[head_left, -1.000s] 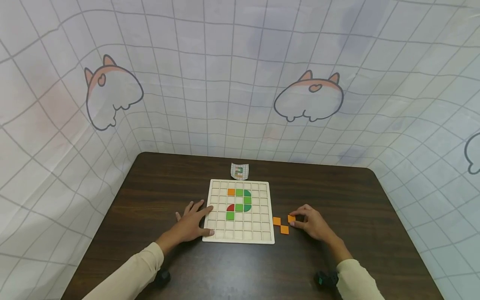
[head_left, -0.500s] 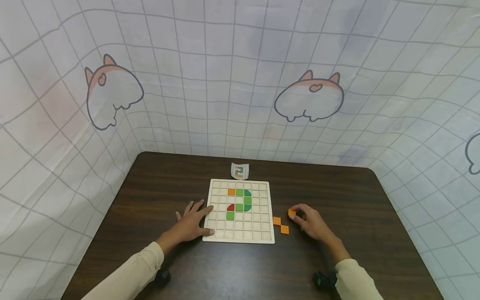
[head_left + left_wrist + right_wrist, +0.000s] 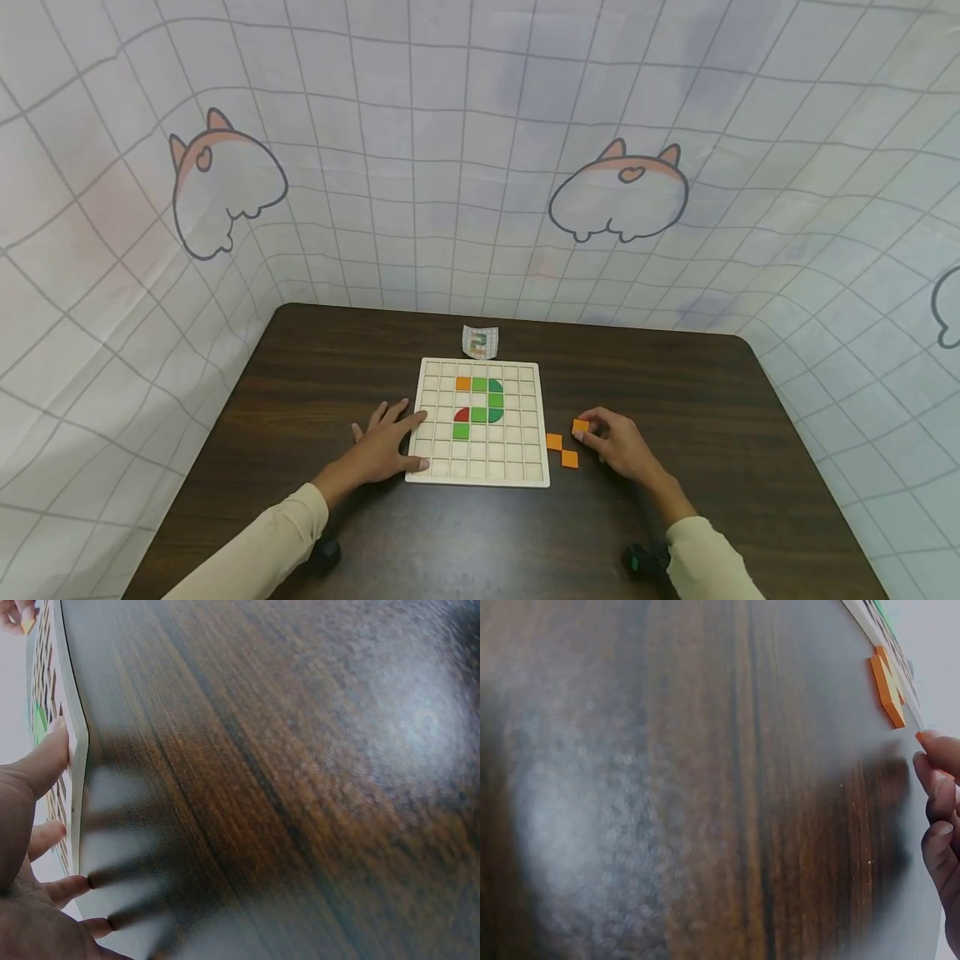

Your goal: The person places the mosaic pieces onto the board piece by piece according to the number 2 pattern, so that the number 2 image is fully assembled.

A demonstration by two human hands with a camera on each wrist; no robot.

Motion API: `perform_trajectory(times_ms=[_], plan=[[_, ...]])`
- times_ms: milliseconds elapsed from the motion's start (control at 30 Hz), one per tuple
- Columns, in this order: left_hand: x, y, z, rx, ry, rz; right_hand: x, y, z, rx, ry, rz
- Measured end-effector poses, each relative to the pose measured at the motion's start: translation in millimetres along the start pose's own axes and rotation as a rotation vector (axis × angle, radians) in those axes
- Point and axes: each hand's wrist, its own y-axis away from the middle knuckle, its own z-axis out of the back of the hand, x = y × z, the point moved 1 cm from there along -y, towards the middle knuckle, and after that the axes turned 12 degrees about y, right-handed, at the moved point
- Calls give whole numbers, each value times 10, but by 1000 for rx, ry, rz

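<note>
A pale square grid board (image 3: 517,454) lies on the dark table. Green, teal, red and orange pieces fill several cells in its upper middle, such as a red quarter-circle piece (image 3: 462,415). My left hand (image 3: 381,448) rests at the board's left edge, thumb and index finger on the rim, the other fingers spread over the table. To the right of the board, my right hand (image 3: 622,442) pinches an orange square tile (image 3: 581,426) between thumb and fingertips. Two more orange tiles (image 3: 570,459) lie between that hand and the board, corner to corner; the right wrist view shows them edge-on.
A small curled paper card (image 3: 480,342) printed with a coloured grid figure stands behind the board. Brown wood tabletop (image 3: 337,358) surrounds the board. A white gridded curtain (image 3: 450,208) with cartoon animals encloses the table at the back and sides.
My right hand has lifted the orange tile slightly away from its spot by the other two and shifted it a little to the left just now. The left hand and board stay put.
</note>
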Motion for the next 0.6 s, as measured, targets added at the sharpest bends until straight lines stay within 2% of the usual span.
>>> perform_trajectory(times_ms=[300, 600], plan=[[9, -10, -4, -2, -2, 4, 72, -36, 4, 4, -90, 3], [0, -3, 3, 5, -6, 4, 233, -79, -52, 68, -238, 47]])
